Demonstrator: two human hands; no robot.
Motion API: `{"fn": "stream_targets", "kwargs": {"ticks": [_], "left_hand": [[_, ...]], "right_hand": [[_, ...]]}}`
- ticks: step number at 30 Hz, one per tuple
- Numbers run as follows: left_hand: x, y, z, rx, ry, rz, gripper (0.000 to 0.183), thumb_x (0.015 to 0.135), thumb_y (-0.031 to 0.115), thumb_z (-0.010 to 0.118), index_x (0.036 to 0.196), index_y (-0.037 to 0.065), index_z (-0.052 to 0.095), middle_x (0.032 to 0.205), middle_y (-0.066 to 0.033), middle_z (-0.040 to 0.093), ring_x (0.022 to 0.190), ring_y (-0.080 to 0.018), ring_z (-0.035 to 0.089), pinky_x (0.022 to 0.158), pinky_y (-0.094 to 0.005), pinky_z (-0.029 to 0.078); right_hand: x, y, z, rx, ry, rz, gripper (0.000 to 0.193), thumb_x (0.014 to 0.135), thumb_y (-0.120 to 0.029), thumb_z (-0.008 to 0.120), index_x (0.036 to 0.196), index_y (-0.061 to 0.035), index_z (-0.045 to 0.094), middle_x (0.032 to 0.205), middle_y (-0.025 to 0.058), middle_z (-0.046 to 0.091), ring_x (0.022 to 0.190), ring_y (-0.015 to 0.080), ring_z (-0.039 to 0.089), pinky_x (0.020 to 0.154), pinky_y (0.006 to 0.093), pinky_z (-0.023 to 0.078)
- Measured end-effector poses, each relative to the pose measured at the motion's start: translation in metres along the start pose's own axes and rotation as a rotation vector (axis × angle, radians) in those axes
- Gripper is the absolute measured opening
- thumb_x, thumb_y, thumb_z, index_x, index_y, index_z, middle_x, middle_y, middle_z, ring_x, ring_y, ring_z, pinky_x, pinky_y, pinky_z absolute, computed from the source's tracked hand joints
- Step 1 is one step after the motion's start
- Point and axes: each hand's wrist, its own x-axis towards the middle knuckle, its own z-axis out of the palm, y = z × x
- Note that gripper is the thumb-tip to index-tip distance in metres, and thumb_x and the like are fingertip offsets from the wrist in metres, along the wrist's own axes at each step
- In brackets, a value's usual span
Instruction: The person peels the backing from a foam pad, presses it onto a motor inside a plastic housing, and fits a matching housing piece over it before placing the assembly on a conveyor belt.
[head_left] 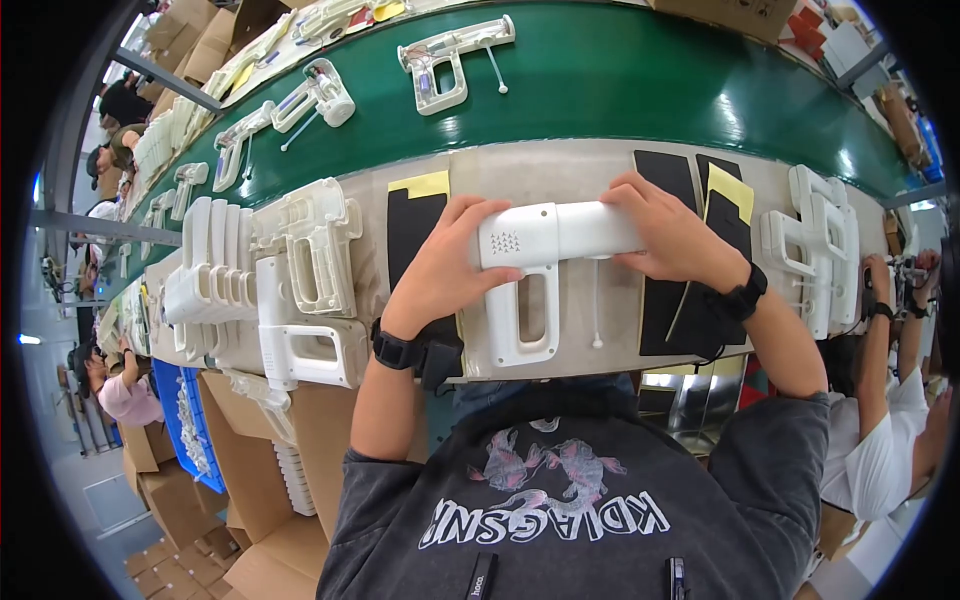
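Note:
A white plastic gun-shaped housing (553,228) with a looped handle is held level over the worktop in front of me. Small holes dot the left end of its barrel. My left hand (445,262) is closed round that end, fingers over the top edge and thumb at the lower edge near the handle. At the other end, my right hand (672,232) grips the barrel between thumb and fingers, hiding its tip. Below the barrel, to the right of the handle, a thin white rod (597,305) with a rounded end points toward me.
Black pads (668,310) lie on both sides. White housings (318,250) are stacked at left, more housings (812,240) at right. Beyond runs a green conveyor (600,80) carrying open half-shells (455,62). Cardboard boxes (265,465) stand below left. A co-worker's arms (878,335) reach in at right.

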Motion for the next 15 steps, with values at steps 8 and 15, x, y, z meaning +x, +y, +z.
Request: {"fn": "stream_targets", "kwargs": {"ticks": [8,15], "left_hand": [[-0.002,-0.014,-0.005,-0.547,0.139,-0.009,0.055,0.096,0.02,0.071,0.144,0.003,0.051,0.124,-0.0086,0.061,0.116,-0.0171,0.058,0.102,-0.0319,0.046],[0.001,-0.009,0.002,-0.992,0.234,-0.091,0.045,0.104,0.017,0.06,0.145,0.002,0.05,0.129,-0.0112,0.064,0.116,-0.016,0.061,0.098,-0.031,0.048]], "right_hand": [[0.002,-0.007,-0.024,0.237,-0.017,0.069,0.063,0.071,-0.006,0.083,0.127,-0.0058,0.054,0.121,0.0119,0.056,0.103,0.0323,0.063,0.09,0.0365,0.052],[-0.012,0.008,-0.036,0.384,-0.037,0.128,0.062,0.075,-0.009,0.084,0.13,-0.0041,0.056,0.12,0.0046,0.058,0.107,0.0192,0.06,0.1,0.033,0.045]]}}
